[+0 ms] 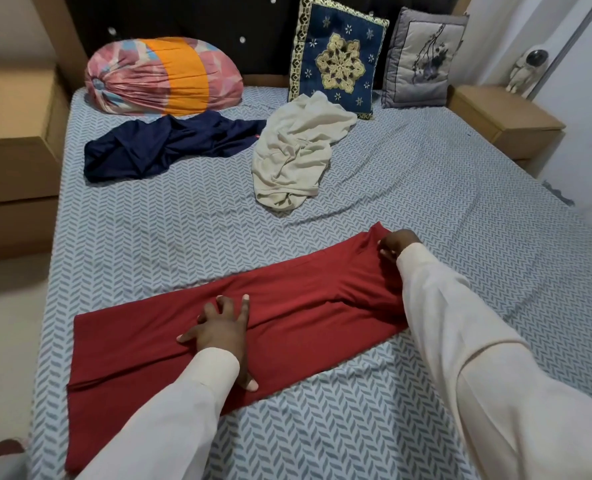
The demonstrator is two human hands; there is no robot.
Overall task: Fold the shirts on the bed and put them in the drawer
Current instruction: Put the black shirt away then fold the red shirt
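**No writing to read**

From where I stand, no word, number or brand can be read on anything here. The navy shirt [170, 143] carries a tiny red mark at one edge, too small to make out. The red shirt [287, 317] is plain, and the blue cushion [339, 60] shows only ornament.

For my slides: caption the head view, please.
Left hand presses the half-folded red cloth shirt, right hand grips its far end; navy shirt and cream shirt lie crumpled behind.
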